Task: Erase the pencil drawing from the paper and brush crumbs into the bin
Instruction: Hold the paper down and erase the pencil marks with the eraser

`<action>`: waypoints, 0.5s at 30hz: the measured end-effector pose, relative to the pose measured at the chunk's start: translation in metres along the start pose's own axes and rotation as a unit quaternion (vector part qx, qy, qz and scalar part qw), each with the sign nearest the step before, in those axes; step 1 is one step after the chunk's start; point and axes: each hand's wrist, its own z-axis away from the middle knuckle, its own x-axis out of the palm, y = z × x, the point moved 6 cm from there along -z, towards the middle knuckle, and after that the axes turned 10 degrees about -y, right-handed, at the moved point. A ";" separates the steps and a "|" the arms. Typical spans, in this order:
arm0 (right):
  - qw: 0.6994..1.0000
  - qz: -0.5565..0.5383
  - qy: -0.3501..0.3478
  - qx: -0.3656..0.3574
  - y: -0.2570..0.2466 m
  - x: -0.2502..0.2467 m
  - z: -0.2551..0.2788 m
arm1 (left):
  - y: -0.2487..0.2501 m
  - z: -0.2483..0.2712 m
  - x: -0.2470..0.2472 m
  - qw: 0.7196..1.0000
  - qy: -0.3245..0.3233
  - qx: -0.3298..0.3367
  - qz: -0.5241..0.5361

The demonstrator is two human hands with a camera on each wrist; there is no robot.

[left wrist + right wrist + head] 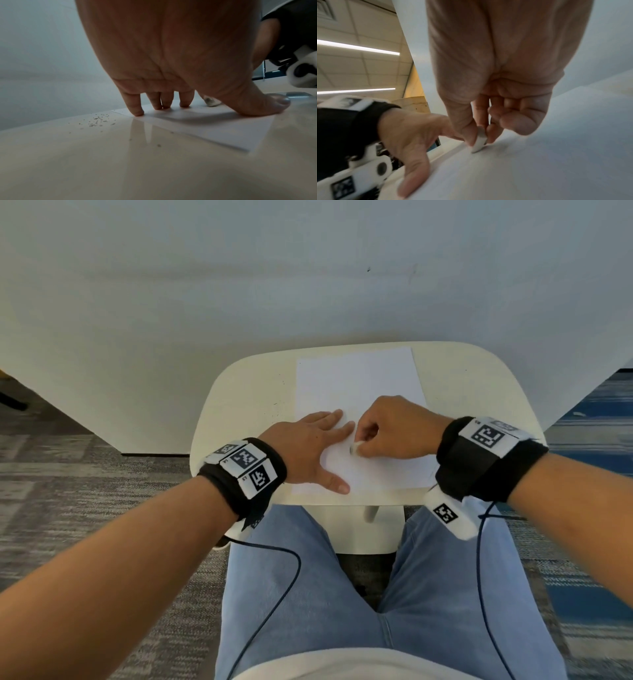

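Observation:
A white sheet of paper (pixel 359 385) lies on the small cream table (pixel 239 405). My left hand (pixel 308 450) rests flat on the paper's left part with fingers spread and straight, fingertips (pixel 137 113) pressing down. My right hand (pixel 394 429) pinches a small white eraser (pixel 356 447) between thumb and fingers, its tip touching the paper (pixel 539 169) just right of the left hand. The eraser (pixel 479 142) looks worn and greyed at its end (pixel 211 102). Faint pencil marks show near the paper's lower right edge (pixel 432 474).
Dark eraser crumbs (pixel 97 120) lie scattered on the table left of the paper (pixel 223 128). A white wall (pixel 239 268) stands right behind the table. Grey and blue carpet (pixel 68 474) surrounds it. My knees in jeans (pixel 308 594) sit below the near edge. No bin is in view.

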 end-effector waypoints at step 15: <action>1.000 -0.004 -0.025 -0.016 -0.005 0.018 0.016 | 0.008 0.001 -0.006 0.999 -0.026 -0.014 -0.031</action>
